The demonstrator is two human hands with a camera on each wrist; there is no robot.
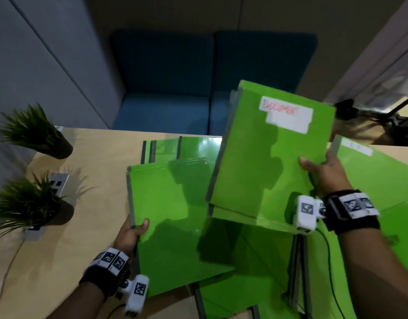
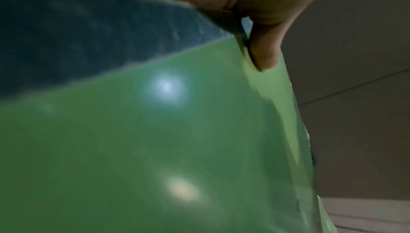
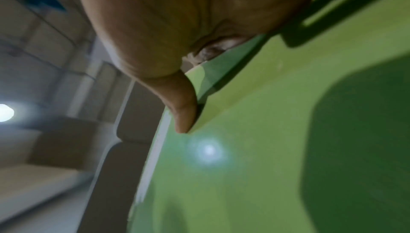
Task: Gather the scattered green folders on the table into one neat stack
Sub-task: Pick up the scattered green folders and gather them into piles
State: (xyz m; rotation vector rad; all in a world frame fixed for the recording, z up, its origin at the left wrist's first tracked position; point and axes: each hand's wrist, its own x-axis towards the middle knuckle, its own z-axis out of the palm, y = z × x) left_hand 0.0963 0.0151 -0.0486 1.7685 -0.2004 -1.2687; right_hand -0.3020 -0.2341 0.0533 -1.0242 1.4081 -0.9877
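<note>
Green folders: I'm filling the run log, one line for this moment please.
left hand: holds plain folder | right hand: holds labelled folder raised | other folders: unstacked on table

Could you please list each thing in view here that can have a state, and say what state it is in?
Labelled folder: lifted and tilted, gripped by the right hand.
Plain folder: raised at its left edge, gripped by the left hand.
Folders on the table: scattered, overlapping, not yet stacked.
Folders at the back: lying fanned out.
Two potted plants: upright.
</note>
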